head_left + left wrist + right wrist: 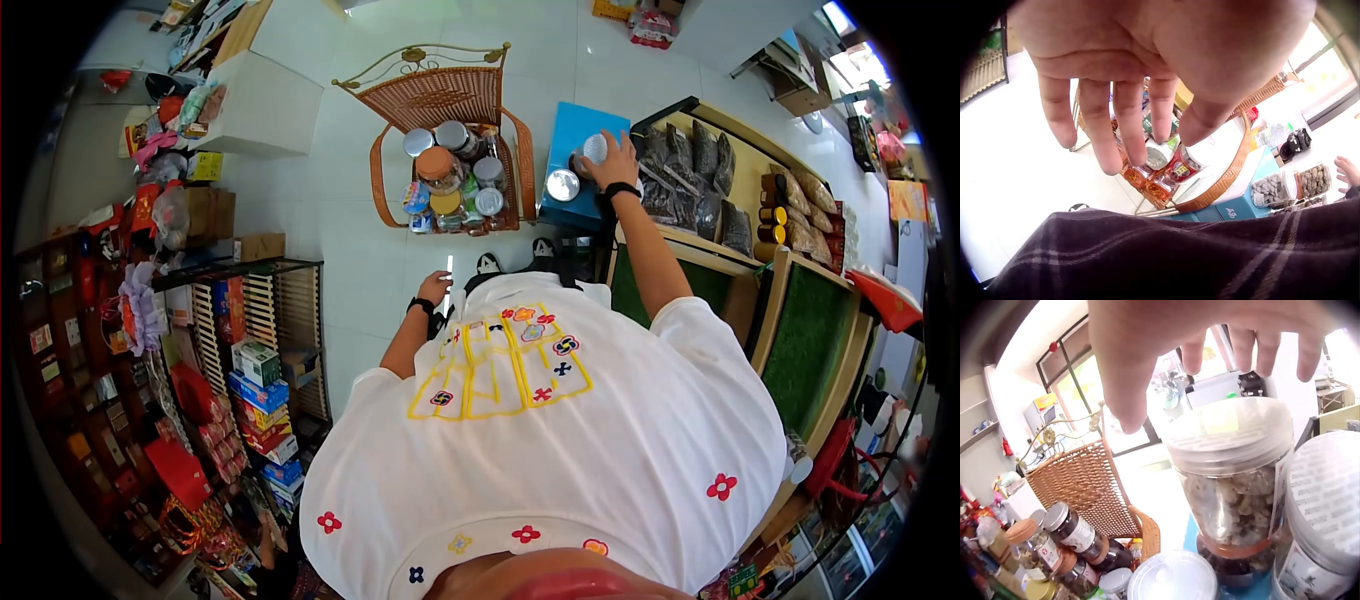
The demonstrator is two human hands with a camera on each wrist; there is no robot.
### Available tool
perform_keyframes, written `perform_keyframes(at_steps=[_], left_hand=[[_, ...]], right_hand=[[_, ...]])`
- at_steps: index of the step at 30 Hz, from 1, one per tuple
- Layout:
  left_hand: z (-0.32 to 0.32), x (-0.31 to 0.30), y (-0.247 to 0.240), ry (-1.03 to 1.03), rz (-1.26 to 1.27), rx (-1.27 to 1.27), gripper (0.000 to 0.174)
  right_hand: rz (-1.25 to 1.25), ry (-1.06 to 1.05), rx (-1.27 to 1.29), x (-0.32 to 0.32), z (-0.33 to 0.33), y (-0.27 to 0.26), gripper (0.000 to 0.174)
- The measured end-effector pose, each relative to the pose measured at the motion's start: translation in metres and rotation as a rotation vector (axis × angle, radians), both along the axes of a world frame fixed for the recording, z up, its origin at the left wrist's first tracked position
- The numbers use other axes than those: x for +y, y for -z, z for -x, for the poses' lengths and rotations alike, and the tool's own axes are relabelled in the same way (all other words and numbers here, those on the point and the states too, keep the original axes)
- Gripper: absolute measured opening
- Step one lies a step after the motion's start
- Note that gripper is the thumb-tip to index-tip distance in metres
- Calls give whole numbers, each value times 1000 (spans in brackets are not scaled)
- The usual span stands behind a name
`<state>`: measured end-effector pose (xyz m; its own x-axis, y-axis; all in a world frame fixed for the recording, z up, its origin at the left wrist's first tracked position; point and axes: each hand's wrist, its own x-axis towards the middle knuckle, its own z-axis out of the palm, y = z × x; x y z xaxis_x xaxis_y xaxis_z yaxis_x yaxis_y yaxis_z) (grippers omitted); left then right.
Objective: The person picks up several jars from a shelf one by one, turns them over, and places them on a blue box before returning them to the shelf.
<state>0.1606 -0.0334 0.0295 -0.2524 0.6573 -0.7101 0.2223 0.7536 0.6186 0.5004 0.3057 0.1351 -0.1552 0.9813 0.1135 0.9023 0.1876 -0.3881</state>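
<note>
My right hand [615,163] reaches over the jars on a blue box [590,120]. In the right wrist view its fingers are spread above a clear jar [1232,500] of lumpy brown dried food with a translucent lid, stacked on another jar. A gap shows between fingers and lid. Beside it stands a second lidded jar [1322,519], and a round pale lid [1172,578] is in front. My left hand [434,288] hangs by my side, fingers loosely extended and holding nothing; the left wrist view shows its palm [1147,37] before the chair.
A wicker armchair [440,95] holds several jars with orange, silver and gold lids. Right of the blue box, a wooden display bin [675,235] contains bags of dark dried goods [690,165]. A slatted rack [265,310] with boxes stands at left.
</note>
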Motion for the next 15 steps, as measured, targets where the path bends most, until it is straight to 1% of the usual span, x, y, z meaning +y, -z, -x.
perform_keyframes(at_steps=[1,2,3,4,5,6,7,8,10,11,12,13,14,15], left_hand=[[2,-2,6,-17,-11,-19,36],[2,-5,12,-31,-22,-38,36],[5,-10,24,-53,-41,-60,35],[8,-12,28,-28,-22,-60,36],[10,-17,31,-112,-21,-110,36],[10,-20,23,-187,-17,-158,37],[16,-27,32,-182,43,-145,37],[23,-32,40,-173,105,-129,37],[31,-40,39,-75,118,-84,26],[54,-46,60,519,-147,160,21],[77,-47,99,1104,-438,402,17],[83,-43,127,1127,-325,379,17],[78,-32,124,1150,-211,360,17],[85,-24,125,1193,-325,295,18]], right_hand=[[-135,-52,83,-3,1,-1,54],[-144,-46,87,-7,3,0,54],[-217,-99,175,-12,6,1,50],[-290,-147,260,-19,7,-1,46],[-324,-190,285,-29,9,-3,42],[-291,-220,282,-40,10,-4,36],[-260,-253,327,-52,10,-6,33],[-229,-282,372,-64,8,-8,30],[-200,-272,407,-91,2,-1,27],[-184,-270,372,-105,-4,-3,25],[-227,-223,285,-122,-8,0,26],[-247,-181,238,-139,-14,-2,27],[-265,-136,192,-155,-18,-3,27],[-247,-106,191,-169,-25,1,27]])
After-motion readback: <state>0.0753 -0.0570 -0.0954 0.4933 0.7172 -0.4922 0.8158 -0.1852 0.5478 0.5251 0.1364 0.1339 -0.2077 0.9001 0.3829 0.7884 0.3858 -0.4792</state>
